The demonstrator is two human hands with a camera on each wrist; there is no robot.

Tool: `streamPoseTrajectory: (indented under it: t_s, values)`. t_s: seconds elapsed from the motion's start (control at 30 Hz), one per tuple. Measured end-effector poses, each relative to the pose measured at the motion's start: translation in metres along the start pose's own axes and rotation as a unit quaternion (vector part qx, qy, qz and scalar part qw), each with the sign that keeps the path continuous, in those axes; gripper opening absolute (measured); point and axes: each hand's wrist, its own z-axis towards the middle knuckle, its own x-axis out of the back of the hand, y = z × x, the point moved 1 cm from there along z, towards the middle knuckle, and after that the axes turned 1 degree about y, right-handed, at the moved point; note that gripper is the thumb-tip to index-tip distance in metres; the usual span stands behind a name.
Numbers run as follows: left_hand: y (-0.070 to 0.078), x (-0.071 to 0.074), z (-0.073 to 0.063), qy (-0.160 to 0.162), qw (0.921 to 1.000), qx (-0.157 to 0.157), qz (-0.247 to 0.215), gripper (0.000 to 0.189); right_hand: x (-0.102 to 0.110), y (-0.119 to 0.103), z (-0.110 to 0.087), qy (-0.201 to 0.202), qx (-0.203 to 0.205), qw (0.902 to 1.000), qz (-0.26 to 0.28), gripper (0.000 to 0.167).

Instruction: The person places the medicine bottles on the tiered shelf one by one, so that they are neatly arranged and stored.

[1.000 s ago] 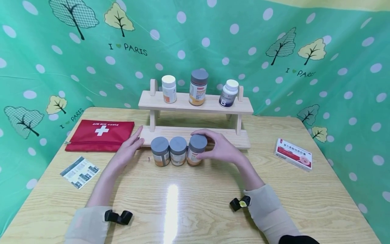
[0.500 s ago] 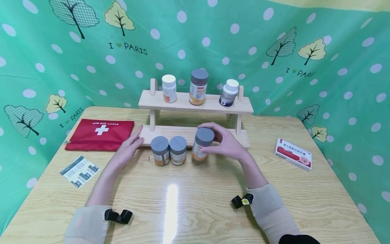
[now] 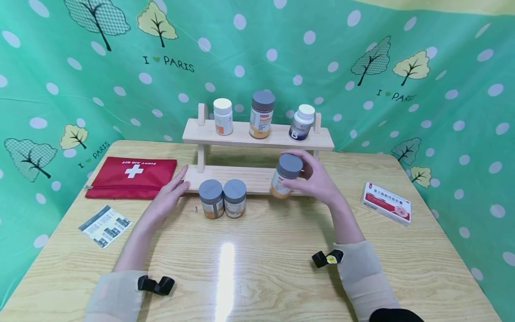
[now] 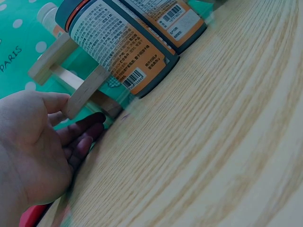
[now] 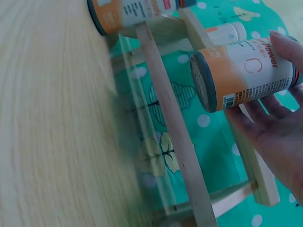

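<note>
In the right wrist view, the right hand (image 5: 281, 142) partly hides the orange-and-white-labelled jar (image 5: 246, 71) at two o'clock, cropped by the right edge; the tabletop (image 5: 52, 118) at nine o'clock is blurred. In the head view, the printed card (image 3: 105, 226) at eight o'clock is too small to read.

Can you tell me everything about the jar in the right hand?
The jar has its round grey lid on and a white-and-orange label with a barcode. It looks like plastic. The right hand grips it, slightly tilted, lifted off the table near the wooden shelf's lower board.
</note>
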Motion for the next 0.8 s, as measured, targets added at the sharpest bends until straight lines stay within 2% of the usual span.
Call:
streamPoseTrajectory:
  t_s: [0.2,0.8]
  values:
    - [-0.002,0.0,0.001,0.0,1.0,-0.002,0.001,0.066,0.01,0.003,-0.002,0.028,-0.007,0.9994,-0.02,0.067]
    - [0.002,0.001,-0.003,-0.001,1.0,0.002,-0.008,0.068,0.023,0.018,-0.001,0.068,-0.064,0.9948,-0.04,0.067]
